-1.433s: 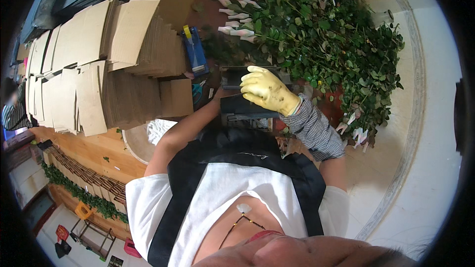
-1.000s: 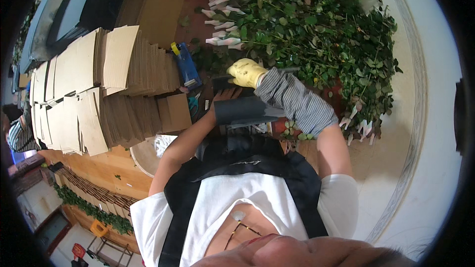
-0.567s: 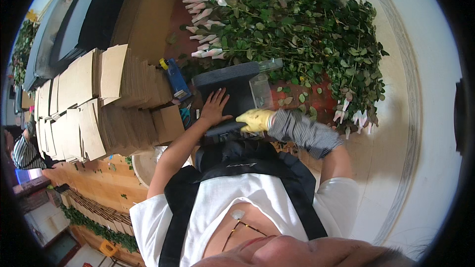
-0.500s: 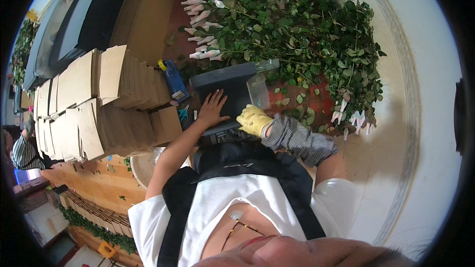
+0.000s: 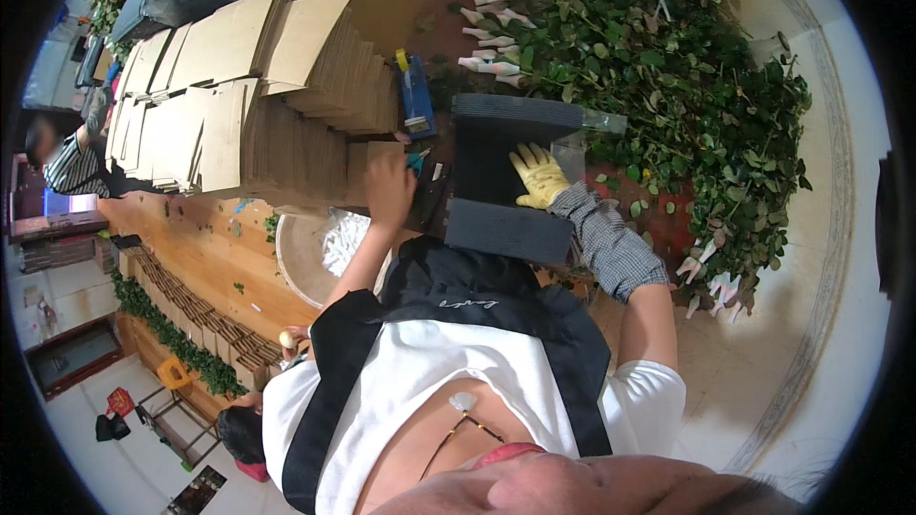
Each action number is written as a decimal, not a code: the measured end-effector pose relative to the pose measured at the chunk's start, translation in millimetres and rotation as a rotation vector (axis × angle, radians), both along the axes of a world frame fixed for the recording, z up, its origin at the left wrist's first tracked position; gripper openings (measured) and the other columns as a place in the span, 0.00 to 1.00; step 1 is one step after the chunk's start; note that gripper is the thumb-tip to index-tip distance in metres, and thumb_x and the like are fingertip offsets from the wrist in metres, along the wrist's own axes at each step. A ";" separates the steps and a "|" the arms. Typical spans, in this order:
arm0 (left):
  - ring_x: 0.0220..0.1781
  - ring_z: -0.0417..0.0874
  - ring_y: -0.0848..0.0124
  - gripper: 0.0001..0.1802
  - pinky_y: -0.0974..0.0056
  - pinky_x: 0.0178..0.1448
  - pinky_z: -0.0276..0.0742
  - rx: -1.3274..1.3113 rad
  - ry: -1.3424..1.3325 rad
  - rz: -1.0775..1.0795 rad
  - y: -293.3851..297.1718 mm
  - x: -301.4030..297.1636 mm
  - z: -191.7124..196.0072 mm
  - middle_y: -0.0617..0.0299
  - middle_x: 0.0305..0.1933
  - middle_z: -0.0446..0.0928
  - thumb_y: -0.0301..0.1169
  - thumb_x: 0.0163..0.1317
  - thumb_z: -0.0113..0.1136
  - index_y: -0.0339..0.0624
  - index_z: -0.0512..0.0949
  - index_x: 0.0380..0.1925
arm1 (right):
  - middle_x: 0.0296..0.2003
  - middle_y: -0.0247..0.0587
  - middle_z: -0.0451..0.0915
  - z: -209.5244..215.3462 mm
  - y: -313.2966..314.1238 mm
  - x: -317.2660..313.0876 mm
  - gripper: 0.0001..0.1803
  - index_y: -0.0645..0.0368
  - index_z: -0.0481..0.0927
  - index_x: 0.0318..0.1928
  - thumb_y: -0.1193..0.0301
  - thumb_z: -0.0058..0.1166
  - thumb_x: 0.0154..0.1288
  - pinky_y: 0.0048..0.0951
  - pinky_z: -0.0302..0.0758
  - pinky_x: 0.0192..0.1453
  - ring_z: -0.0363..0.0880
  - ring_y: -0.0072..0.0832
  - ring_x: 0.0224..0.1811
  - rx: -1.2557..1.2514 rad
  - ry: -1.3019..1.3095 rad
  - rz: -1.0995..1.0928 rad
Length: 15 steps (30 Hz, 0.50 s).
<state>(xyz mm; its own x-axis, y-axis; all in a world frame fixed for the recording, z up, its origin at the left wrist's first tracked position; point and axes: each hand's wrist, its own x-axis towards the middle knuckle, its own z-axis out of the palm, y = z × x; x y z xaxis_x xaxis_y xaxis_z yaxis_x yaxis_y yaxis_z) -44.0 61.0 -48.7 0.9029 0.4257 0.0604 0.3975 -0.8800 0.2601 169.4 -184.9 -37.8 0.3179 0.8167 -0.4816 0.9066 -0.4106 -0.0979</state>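
Note:
A dark grey ridged sheet (image 5: 520, 110) is bent into a trough in front of me, with raised far and near sides. My right hand (image 5: 539, 175), in a yellow glove, rests in its right part with the fingers spread and nothing held. My left hand (image 5: 389, 193) is bare and has reached to a small cardboard piece (image 5: 385, 148) beside the cardboard stack. Motion blurs its fingers, so its grip is unclear. Teal-handled scissors (image 5: 416, 162) lie close to it. Clear plastic (image 5: 603, 122) sticks out at the sheet's far right corner.
Tall stacks of cut cardboard (image 5: 224, 124) stand left, with a blue tape dispenser (image 5: 415, 95) beside them. Leafy stems (image 5: 658, 67) with white-wrapped heads (image 5: 496, 67) cover the far right. A round tub (image 5: 296, 253) holds white pieces. Another person (image 5: 76, 167) is at far left.
My left hand has left the dark sheet and moved left to the cardboard piece. My gloved right hand has gone from curled to spread, farther onto the sheet. The near side now stands up.

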 end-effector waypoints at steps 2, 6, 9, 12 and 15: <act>0.63 0.68 0.50 0.37 0.49 0.63 0.66 0.213 0.034 0.318 -0.6 -12.6 4.0 0.46 0.63 0.67 0.42 0.55 0.67 0.37 0.67 0.61 | 0.73 0.56 0.50 -1.8 -1.7 -1.5 0.55 0.60 0.50 0.74 0.47 0.63 0.53 0.48 0.44 0.79 0.46 0.52 0.76 0.004 0.006 -0.025; 0.64 0.66 0.48 0.48 0.49 0.67 0.63 0.223 0.131 0.386 -3.1 -12.9 -19.2 0.45 0.61 0.68 0.45 0.48 0.72 0.36 0.61 0.66 | 0.73 0.56 0.50 -3.8 -3.9 -0.3 0.55 0.60 0.51 0.73 0.48 0.64 0.53 0.48 0.44 0.79 0.46 0.52 0.76 0.029 0.011 -0.025; 0.66 0.64 0.45 0.51 0.48 0.69 0.61 0.090 0.159 0.450 -4.2 -12.0 -18.4 0.44 0.63 0.67 0.43 0.49 0.72 0.36 0.57 0.69 | 0.73 0.55 0.51 -3.4 -7.7 1.5 0.54 0.60 0.52 0.73 0.49 0.64 0.54 0.48 0.44 0.79 0.46 0.51 0.76 0.042 0.024 -0.038; 0.67 0.63 0.45 0.55 0.47 0.70 0.59 -0.438 -0.048 0.509 -2.9 -10.3 35.4 0.40 0.63 0.66 0.45 0.49 0.72 0.36 0.52 0.71 | 0.72 0.55 0.51 -7.3 -6.5 1.6 0.53 0.60 0.53 0.73 0.51 0.66 0.53 0.49 0.45 0.78 0.46 0.51 0.76 0.069 0.037 -0.045; 0.63 0.70 0.54 0.59 0.53 0.65 0.66 -1.116 -0.030 0.287 15.2 -18.7 44.2 0.43 0.64 0.65 0.50 0.49 0.73 0.36 0.48 0.73 | 0.71 0.56 0.54 -10.0 -7.1 2.7 0.54 0.61 0.55 0.72 0.51 0.67 0.50 0.51 0.48 0.77 0.48 0.54 0.75 0.126 0.024 -0.043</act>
<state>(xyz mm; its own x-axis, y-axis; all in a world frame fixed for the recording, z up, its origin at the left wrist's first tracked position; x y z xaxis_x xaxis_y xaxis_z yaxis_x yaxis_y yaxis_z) -62.7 76.2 -4.5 0.7687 0.4452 -0.4592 0.5260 -0.0316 0.8499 172.1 -192.0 -47.8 0.3434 0.8572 -0.3838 0.8854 -0.4318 -0.1723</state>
